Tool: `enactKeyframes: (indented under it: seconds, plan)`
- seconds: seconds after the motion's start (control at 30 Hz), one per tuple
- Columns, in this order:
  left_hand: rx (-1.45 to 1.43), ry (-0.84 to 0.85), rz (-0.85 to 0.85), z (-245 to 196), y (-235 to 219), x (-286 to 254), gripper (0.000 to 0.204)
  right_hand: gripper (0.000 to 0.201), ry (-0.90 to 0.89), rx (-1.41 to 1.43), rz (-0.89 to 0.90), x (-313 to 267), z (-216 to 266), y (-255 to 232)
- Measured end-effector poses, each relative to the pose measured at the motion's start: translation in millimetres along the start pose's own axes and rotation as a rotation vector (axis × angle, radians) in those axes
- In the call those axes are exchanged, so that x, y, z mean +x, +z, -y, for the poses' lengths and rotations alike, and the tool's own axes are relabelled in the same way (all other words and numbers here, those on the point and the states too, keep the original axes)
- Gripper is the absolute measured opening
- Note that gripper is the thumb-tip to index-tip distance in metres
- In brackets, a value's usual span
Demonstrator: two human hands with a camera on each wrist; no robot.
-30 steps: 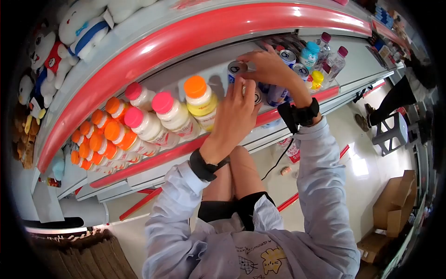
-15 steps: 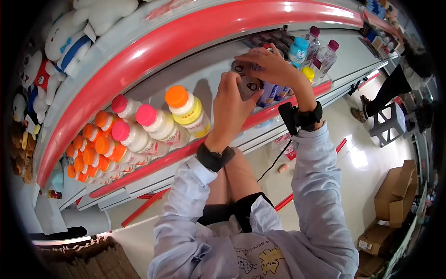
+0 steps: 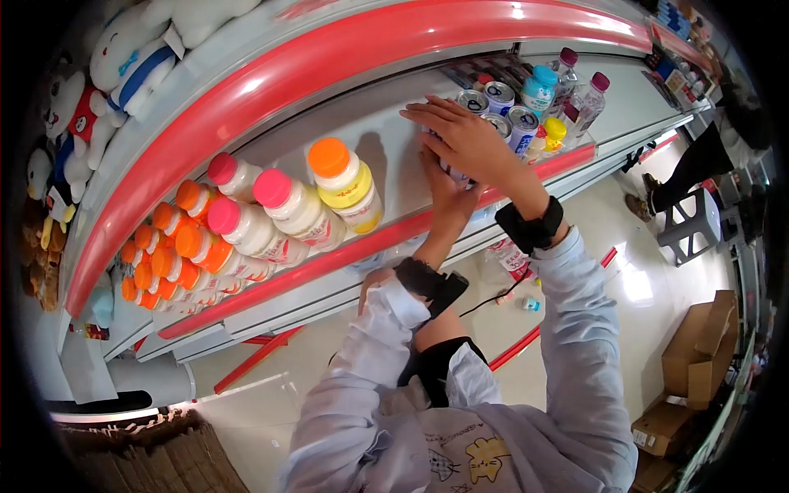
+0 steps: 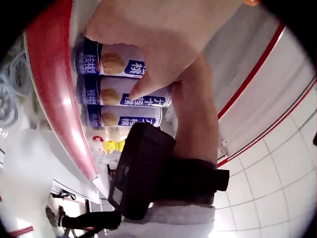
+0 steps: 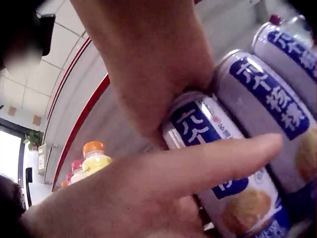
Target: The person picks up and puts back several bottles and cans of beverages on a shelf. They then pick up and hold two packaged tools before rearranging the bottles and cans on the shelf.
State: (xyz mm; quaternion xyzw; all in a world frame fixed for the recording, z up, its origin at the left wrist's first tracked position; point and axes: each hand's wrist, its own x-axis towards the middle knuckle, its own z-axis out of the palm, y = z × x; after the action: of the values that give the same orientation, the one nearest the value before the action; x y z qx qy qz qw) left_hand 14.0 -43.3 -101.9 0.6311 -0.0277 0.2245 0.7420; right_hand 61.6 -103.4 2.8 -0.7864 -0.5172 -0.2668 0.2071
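Observation:
In the head view, my left hand [image 3: 452, 195] grips a blue-and-white can [image 3: 454, 174] from the near side, thumb and fingers around it. Above that can my right hand [image 3: 472, 141] reaches across with its fingers straight and spread, partly covering the can. The right wrist view has a straight finger [image 5: 213, 166] of my right hand lying across the front can [image 5: 247, 203], beside another can [image 5: 267, 99]. More cans [image 3: 522, 123] stand upright just right of my hands. In the left wrist view, cans [image 4: 111, 91] line up beneath a hand; its hidden fingertips cannot be made out.
Bottles with orange and pink caps [image 3: 279, 197] and a yellow-labelled bottle [image 3: 349, 189] stand left on the shelf [image 3: 329, 123]. A blue-capped bottle [image 3: 538, 90] and purple-capped bottles [image 3: 585, 107] stand right. A red rail [image 3: 370, 242] edges the front; plush toys [image 3: 140, 66] sit upper left.
The cans between my hands have moved rightward, close to the group. My left hand has swung right and lower around a can; my right fingers have straightened and spread over it.

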Motion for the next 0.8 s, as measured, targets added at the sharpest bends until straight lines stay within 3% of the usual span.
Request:
enactKeyframes:
  seconds: [0.07,0.27,0.37,0.47,0.57,0.7,0.8]
  plan:
    - [0.252,-0.031,-0.100,12,5,3,0.113,0.038,-0.051,-0.027,0.052,-1,-5,-5]
    - [0.152,0.026,-0.061,17,0,3,0.107,0.034,-0.001,-0.012,0.041,-1,0,-5]
    - [0.326,0.032,-0.057,7,-20,-13,0.099,0.032,0.081,0.004,-0.022,-1,7,-6]
    - [0.539,0.247,-0.019,-46,-47,-49,0.086,0.035,0.354,0.397,-0.082,3,54,-16]
    - [0.687,0.261,0.068,-87,-75,-82,0.070,0.041,0.274,0.585,-0.178,22,98,-12]
    - [0.700,0.353,0.064,-126,-108,-107,0.051,0.047,0.241,0.381,-0.108,43,117,9]
    - [0.929,0.704,-0.060,-160,-137,-114,0.042,0.043,0.190,0.400,-0.273,35,107,13]
